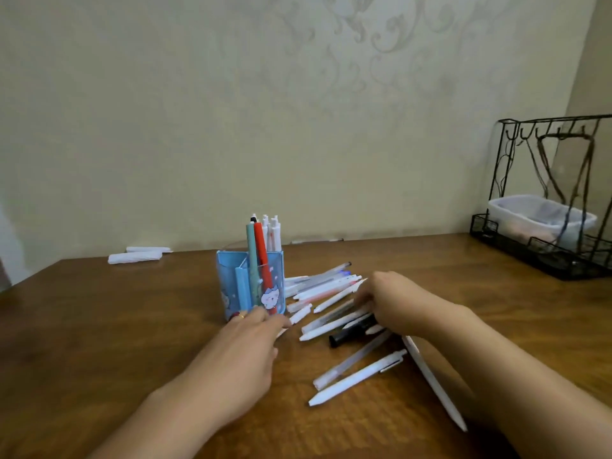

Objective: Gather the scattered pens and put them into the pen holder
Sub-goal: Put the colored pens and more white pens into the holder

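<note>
Grip, right hand point(394, 303): I have it laid over the middle of the scattered pens point(334, 293), fingers curled down onto the white barrels; whether they pinch one pen or several I cannot tell, the fingertips being blurred. Grip, left hand point(251, 339): fingers loosely spread, pinching nothing, tips at the foot of the pen holder point(250, 286) and just beside a short white pen; a ring shows on one finger.

Surroundings: wooden bench point(132, 326), brown, grained. Far left, against the wall, two white rolled items point(135, 257), well apart from the work. Far right, a black wire rack point(546, 200) with hooks along its top, holding a white plastic tub point(530, 215). Patterned pale wall behind.

In the way: my own right forearm lies across the near part of the pile and hides some of it.

Pens: mostly white or frosted, lying fanned and crossing one another just right of the holder. One black marker point(351, 332) sits under the right hand. Three long white pens point(357, 376) lie nearest me, one running beneath the forearm.

Pen holder: blue, square, with a cartoon cat on its front, upright near bench centre. It already contains a red pen point(261, 250), a green one, a light blue one and several white ones standing behind.
</note>
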